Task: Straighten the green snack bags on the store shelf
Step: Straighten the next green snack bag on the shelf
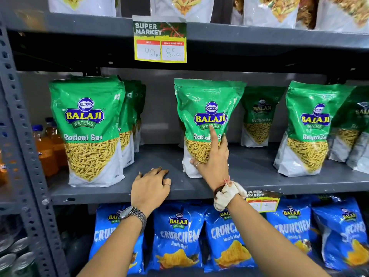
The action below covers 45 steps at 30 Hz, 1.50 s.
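While left hand (pixel 151 187) rests on shelf (pixel 179 188) | right hand (pixel 214 156) touches green bag (pixel 207 108)

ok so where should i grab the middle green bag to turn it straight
Probably by both lower side edges of the middle green bag, coming from the front. It stands upright but leans left, and its base is widest. The right hand already presses its lower front; the left hand lies flat on the shelf.

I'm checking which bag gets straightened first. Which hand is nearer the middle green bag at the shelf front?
The right hand: it is on the middle green bag, palm against its lower front. The left hand lies flat on the shelf, to the bag's left, not touching it.
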Each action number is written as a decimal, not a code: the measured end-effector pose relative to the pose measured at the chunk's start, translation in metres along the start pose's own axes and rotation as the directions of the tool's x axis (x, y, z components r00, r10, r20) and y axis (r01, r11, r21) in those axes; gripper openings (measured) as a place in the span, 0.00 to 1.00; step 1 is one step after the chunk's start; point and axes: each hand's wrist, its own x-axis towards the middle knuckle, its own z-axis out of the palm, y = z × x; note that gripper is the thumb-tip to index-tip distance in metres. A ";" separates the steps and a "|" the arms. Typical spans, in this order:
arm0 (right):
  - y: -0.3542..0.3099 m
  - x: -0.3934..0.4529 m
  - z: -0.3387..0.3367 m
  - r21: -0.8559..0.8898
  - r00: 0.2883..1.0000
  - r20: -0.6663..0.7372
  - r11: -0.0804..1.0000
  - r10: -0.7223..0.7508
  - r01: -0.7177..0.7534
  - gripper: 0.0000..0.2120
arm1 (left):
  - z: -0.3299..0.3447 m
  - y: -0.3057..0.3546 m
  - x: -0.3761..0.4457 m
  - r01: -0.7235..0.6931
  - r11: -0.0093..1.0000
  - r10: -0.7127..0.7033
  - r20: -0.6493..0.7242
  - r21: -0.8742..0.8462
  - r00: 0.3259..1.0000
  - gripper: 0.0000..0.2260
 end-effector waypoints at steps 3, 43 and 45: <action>-0.005 -0.012 -0.013 0.002 1.000 0.000 1.000 -0.002 0.002 0.52 | -0.002 0.000 0.000 -0.004 1.000 0.004 0.015 -0.010 1.000 0.31; -0.006 -0.083 -0.025 -0.186 0.985 0.010 0.968 -0.172 0.170 0.43 | -0.001 -0.003 0.001 0.003 1.000 0.001 0.126 -0.030 0.992 0.24; -0.004 -0.080 -0.023 -0.165 0.983 0.016 0.969 -0.182 0.182 0.43 | -0.001 -0.003 0.001 -0.001 1.000 0.003 0.106 -0.024 0.994 0.25</action>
